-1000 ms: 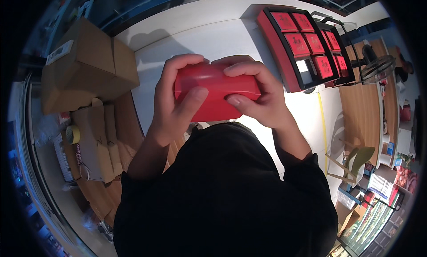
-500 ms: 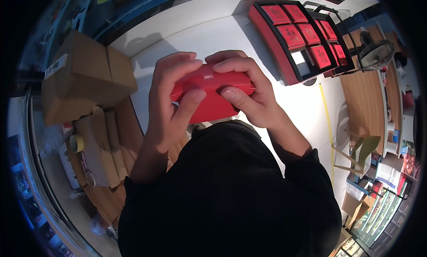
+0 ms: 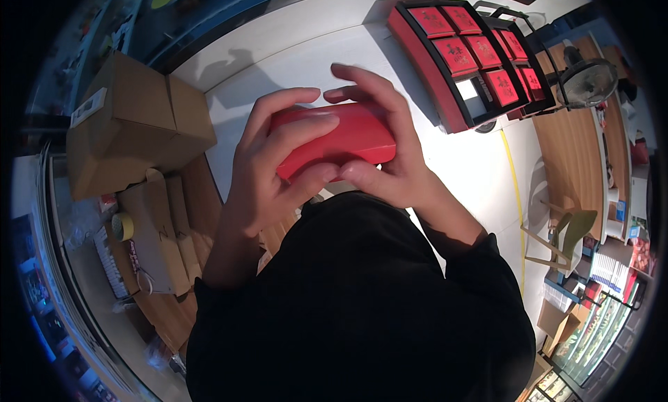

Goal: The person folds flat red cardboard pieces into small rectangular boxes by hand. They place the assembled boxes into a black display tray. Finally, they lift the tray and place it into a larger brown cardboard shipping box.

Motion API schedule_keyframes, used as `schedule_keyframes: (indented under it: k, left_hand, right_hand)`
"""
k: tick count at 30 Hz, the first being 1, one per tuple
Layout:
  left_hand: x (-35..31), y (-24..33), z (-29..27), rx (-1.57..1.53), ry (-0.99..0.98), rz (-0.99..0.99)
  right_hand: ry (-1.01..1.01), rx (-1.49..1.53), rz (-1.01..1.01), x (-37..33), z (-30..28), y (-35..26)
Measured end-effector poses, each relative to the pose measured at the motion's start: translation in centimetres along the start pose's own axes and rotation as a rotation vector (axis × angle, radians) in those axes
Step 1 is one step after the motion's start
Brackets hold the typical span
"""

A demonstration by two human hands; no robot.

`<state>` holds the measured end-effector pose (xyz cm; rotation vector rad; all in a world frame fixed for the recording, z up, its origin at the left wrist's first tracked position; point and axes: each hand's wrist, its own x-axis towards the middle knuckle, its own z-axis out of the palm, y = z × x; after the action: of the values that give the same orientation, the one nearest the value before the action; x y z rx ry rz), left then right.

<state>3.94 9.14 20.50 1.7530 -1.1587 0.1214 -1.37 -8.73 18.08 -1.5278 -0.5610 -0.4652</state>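
Red box (image 3: 351, 141) grasped by left hand (image 3: 261, 158) and right hand (image 3: 407, 169); white surface (image 3: 299, 71) between edges of carton (image 3: 142, 124) and tray (image 3: 422, 62)

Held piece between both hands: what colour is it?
The held piece is red, with a slight sheen; it shows best in the head view.

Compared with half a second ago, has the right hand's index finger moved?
Yes. Judged against the brown carton, the index finger of the right hand has risen up the picture, its tip now apart from the red box.
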Motion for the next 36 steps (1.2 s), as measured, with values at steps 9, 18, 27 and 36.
schedule_keyframes:
  k: [9,18,27,36]
  left_hand:
    - [-1.1,-1.4,1.0,-0.275,0.164,-0.053]
    - [-1.2,-2.6,0.3,-0.123,0.133,-0.145]
    - [-0.5,-1.9,3.2,0.659,0.032,-0.297]
    - [-0.7,-1.9,3.2,0.470,0.018,-0.270]
  right_hand:
    - [-0.032,-0.116,-0.029,0.6,-0.3,0.3]
    - [-0.063,-0.178,0.200,1.5,-1.0,0.2]
    - [0.244,0.020,0.528,1.3,0.2,1.0]
    - [0.015,-0.122,0.609,2.4,-2.4,0.1]
